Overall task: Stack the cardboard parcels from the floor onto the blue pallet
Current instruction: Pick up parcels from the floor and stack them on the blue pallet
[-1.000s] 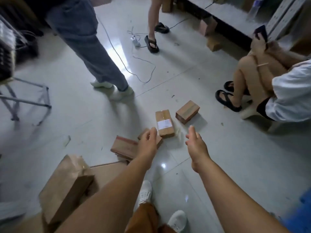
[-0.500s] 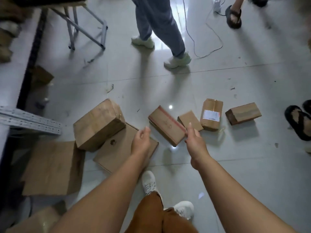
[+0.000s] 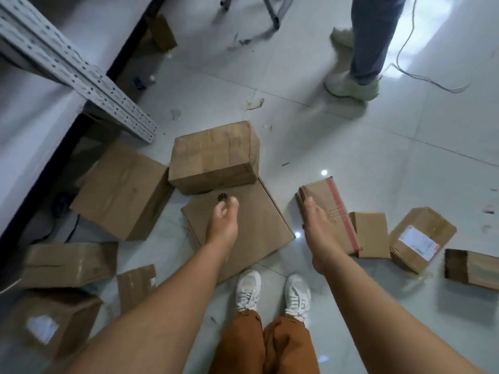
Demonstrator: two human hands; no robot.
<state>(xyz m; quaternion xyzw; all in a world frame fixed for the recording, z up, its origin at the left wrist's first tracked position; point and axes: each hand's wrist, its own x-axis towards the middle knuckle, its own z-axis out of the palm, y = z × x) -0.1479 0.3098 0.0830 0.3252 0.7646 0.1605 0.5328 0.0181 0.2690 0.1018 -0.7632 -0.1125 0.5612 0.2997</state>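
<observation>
Reaching down over sealed cardboard parcels scattered on the tiled floor [image 3: 378, 147], both hands empty.

Left hand [image 3: 222, 225], fingers loosely curled, hovers above the flat parcel [image 3: 259, 228], on whose far edge the large parcel [image 3: 214, 156] rests. Right hand [image 3: 320, 228], fingers straight and together, overlaps the red-taped parcel [image 3: 336, 201]. All parcels are closed, brown, creased; one labelled parcel [image 3: 421, 238] lies right. Open floor lies ahead; a shelving rail [image 3: 81, 74] bounds the left.

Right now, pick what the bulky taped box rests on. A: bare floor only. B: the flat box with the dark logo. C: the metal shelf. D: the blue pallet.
B: the bulky taped box overlaps the far edge of the flat logo box.
</observation>
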